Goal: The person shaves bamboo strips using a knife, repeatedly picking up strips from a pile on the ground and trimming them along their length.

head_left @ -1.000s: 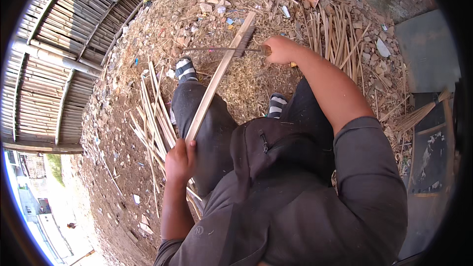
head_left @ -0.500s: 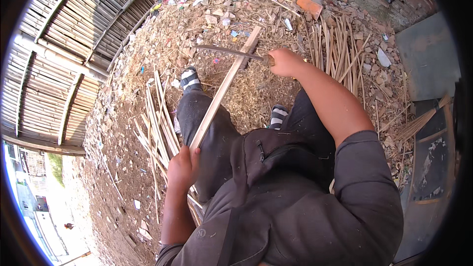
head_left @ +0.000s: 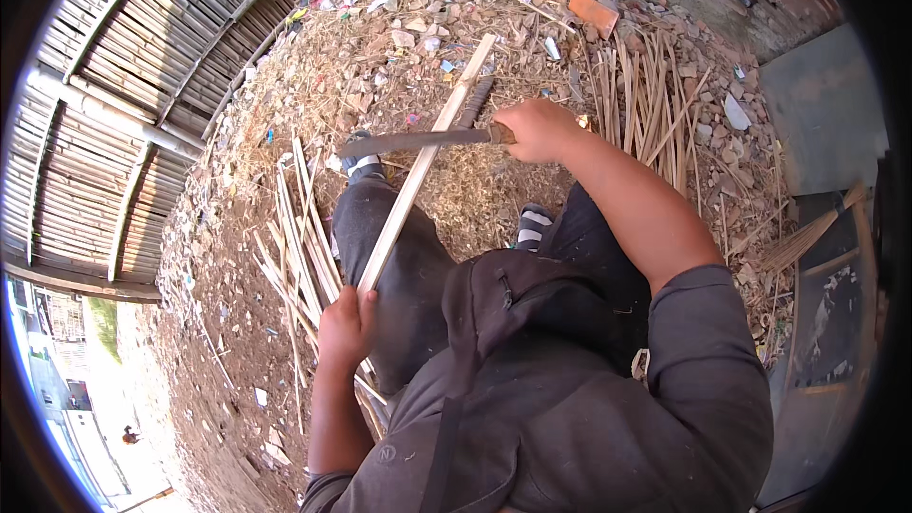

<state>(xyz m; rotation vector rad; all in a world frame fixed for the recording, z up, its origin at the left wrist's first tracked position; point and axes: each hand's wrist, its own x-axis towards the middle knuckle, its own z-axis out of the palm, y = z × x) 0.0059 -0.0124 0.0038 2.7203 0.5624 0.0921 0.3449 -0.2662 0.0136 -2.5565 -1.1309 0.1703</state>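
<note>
My left hand (head_left: 347, 328) is closed round the near end of a long pale bamboo strip (head_left: 411, 187). The strip slants away from me past my left knee, its far end over the littered ground. In my right hand (head_left: 534, 130) is the wooden handle of a machete (head_left: 399, 142). Its dark, curved blade points left and lies across the strip, about midway along its length; whether the edge bites into the strip I cannot tell. A dark, rod-like piece (head_left: 477, 101) shows beside the strip, just beyond the blade.
A pile of split bamboo strips (head_left: 306, 237) lies by my left leg, another bundle (head_left: 646, 100) at the far right. Rubble and an orange brick (head_left: 594, 14) lie toward the back wall. A bamboo fence (head_left: 123, 133) stands left; grey panels (head_left: 822, 114) stand right.
The machete has come nearer to me along the strip, and its blade shows broader. My right hand moved slightly left and nearer; the strip and my left hand shifted a little left.
</note>
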